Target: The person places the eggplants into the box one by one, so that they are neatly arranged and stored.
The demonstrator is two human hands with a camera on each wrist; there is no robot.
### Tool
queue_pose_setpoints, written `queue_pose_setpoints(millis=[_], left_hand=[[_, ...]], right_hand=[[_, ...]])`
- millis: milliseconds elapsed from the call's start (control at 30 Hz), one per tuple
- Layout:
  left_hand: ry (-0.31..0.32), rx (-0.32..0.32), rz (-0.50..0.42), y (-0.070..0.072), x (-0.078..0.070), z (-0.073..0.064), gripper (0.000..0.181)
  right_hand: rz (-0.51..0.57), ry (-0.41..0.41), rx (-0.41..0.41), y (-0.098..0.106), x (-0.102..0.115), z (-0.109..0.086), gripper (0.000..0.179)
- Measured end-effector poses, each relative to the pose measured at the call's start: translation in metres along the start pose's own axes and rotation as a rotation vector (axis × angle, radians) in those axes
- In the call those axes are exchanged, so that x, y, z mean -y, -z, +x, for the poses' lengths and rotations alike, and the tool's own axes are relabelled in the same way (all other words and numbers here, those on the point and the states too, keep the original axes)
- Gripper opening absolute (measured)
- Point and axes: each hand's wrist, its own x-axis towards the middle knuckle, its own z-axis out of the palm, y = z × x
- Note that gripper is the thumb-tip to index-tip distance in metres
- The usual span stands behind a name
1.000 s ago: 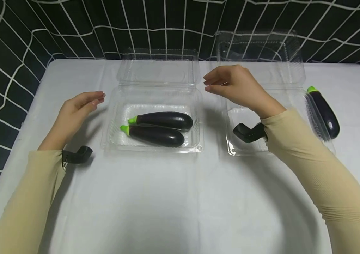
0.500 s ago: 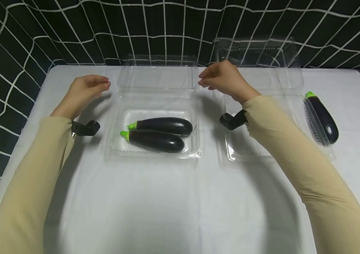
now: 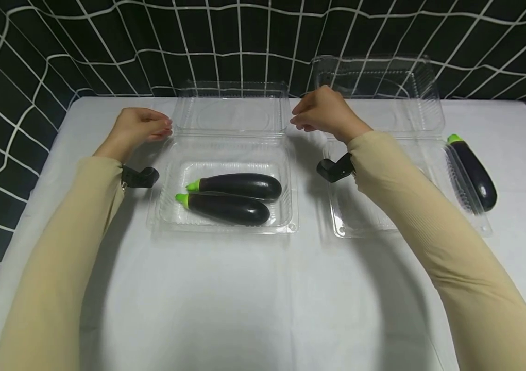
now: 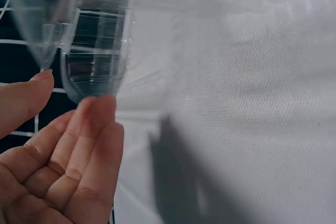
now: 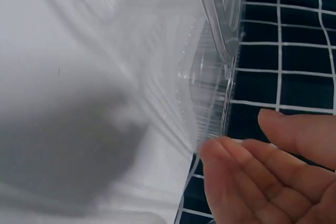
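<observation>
In the head view, two dark eggplants with green tips, an upper one (image 3: 243,185) and a lower one (image 3: 228,208), lie side by side in a clear plastic clamshell container (image 3: 286,226). Its lid (image 3: 232,118) is folded back. Beside the lid's left end is my left hand (image 3: 138,129); in the left wrist view its fingertips are at the lid's edge, thumb apart from the fingers. My right hand (image 3: 325,112) is at the lid's right end. The right wrist view has its fairly straight fingers at the clear edge, thumb spread away. Whether the fingertips touch is unclear.
A second clear clamshell (image 3: 355,224), lid (image 3: 378,111) folded back, stands to the right, partly under my right forearm. Another eggplant (image 3: 475,172) lies on the white cloth (image 3: 244,299) beyond it. A dark cloth with white grid lines (image 3: 253,41) hangs behind.
The left hand has moved forward and right to the lid's left end. The right hand has shifted slightly left to the lid's right end. Eggplants and containers stay put; the head view tilted slightly.
</observation>
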Motion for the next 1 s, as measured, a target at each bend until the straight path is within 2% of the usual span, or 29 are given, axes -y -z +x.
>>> queue_pose_setpoints(millis=[133,333,533,733,867,1000], left_hand=[[0.029,0.01,-0.043,-0.0024,-0.0009,0.0045,0.036],[0.073,0.014,-0.143,-0.0033,-0.0031,0.0066,0.017],[0.093,-0.005,-0.164,-0.0027,-0.0055,0.0042,0.022],[0.067,-0.006,-0.198,-0.0034,-0.008,0.0004,0.021],[0.044,-0.004,-0.177,-0.0032,-0.0085,-0.0011,0.02],[-0.018,-0.005,-0.129,-0.0024,-0.0081,-0.0019,0.019]], right_hand=[[0.043,-0.035,0.025,-0.0008,-0.0007,0.0013,0.031],[0.072,-0.046,0.03,-0.001,-0.0029,0.001,0.032],[0.147,-0.061,0.03,-0.0013,-0.0035,0.0022,0.035],[0.246,-0.074,-0.005,-0.0016,-0.0045,0.0017,0.037],[0.312,-0.073,-0.026,-0.0025,-0.0055,0.001,0.036],[0.349,-0.061,-0.047,-0.0027,-0.0055,0.0,0.025]])
